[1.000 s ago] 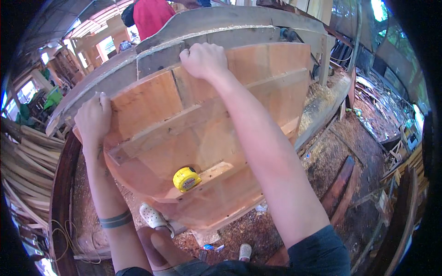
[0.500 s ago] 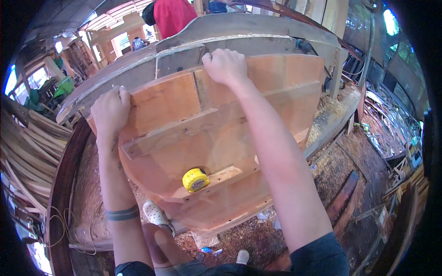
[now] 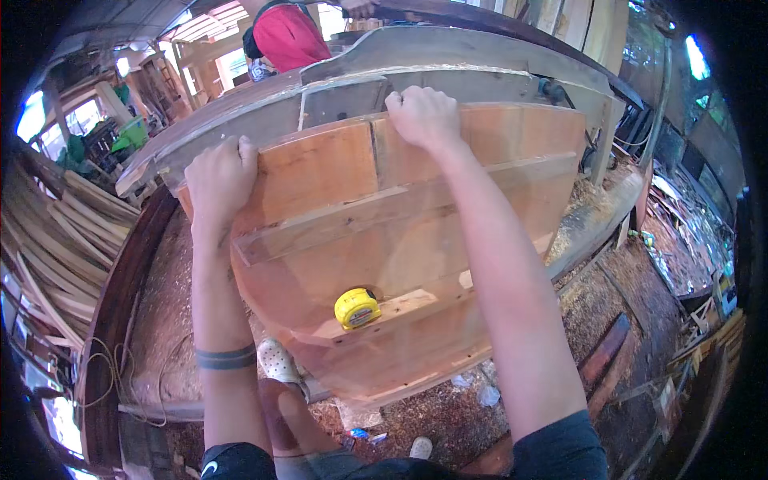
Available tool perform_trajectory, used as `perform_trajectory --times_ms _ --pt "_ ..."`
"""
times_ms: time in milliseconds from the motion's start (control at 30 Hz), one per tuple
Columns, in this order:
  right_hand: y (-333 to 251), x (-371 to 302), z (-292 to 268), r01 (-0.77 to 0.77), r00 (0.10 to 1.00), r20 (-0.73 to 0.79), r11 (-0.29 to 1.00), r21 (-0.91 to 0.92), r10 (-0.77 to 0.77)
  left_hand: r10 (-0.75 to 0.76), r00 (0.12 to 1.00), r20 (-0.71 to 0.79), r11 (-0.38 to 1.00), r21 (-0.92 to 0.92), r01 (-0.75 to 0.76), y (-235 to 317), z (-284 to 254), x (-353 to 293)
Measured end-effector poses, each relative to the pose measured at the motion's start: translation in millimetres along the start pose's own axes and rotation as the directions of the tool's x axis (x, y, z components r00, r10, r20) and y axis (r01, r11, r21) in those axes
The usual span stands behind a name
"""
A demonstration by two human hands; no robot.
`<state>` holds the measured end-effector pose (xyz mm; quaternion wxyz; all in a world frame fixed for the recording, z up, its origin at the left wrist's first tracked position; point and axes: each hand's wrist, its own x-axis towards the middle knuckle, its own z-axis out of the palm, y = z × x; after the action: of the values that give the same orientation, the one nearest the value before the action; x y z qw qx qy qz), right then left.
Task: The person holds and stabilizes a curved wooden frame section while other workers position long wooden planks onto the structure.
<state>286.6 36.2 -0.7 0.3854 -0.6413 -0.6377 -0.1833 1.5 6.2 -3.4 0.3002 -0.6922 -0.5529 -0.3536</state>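
A large curved wooden panel [image 3: 320,172], reddish-brown with battens across it, stands tilted in front of me. My left hand [image 3: 222,178] grips its upper edge near the left corner, fingers curled over the far side. Around the middle of the same edge, my right hand [image 3: 426,118] is closed too. On a lower batten of the panel rests a yellow tape measure [image 3: 357,308], touched by neither hand. Right behind the panel rises a grey wooden boat hull [image 3: 340,100]. The fingertips of both hands are hidden behind the panel.
Long wooden strips [image 3: 60,248] are stacked at the left, beside a dark curved beam [image 3: 132,296]. A thin cord [image 3: 120,360] hangs by that beam. Sawdust and scraps cover the floor [image 3: 448,424]. Dark red planks [image 3: 604,352] lie at right. A person in red shorts [image 3: 290,38] is beyond the hull.
The panel, both hands and the surroundings sit further right in the picture, as the view has shifted. My grip looks the same. The person in red shorts now bends lower.
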Motion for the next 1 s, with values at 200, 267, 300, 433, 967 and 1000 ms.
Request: perform_trajectory --times_ms 200,267,300,433,967,1000 --pt "-0.7 -0.6 -0.7 0.009 1.0 -0.005 1.0 -0.007 -0.009 -0.006 1.0 0.006 1.0 -0.013 0.006 0.8 -0.4 0.0" --pt "-0.3 -0.6 -0.2 0.011 1.0 -0.013 1.0 -0.008 -0.011 0.002 1.0 0.012 0.999 -0.037 -0.002 0.2 -0.9 -0.4" --pt "-0.1 -0.7 0.3 0.009 1.0 -0.021 1.0 -0.011 -0.01 0.004 1.0 0.015 1.0 -0.028 -0.004 -0.1 -0.9 -0.6" --pt "0.7 0.8 2.4 0.006 1.0 -0.008 1.0 -0.025 -0.006 0.012 1.0 0.02 1.0 -0.009 -0.012 -1.2 -0.6 0.0" --pt "1.9 -1.0 3.9 0.032 0.997 -0.064 0.999 -0.016 -0.033 0.014 1.0 0.011 0.998 -0.059 -0.013 -1.2 -2.3 -0.6" --pt "1.7 -1.7 3.2 0.035 0.997 -0.067 0.999 -0.016 -0.036 0.018 1.0 -0.001 0.997 -0.074 -0.018 -2.0 -2.2 -0.8"
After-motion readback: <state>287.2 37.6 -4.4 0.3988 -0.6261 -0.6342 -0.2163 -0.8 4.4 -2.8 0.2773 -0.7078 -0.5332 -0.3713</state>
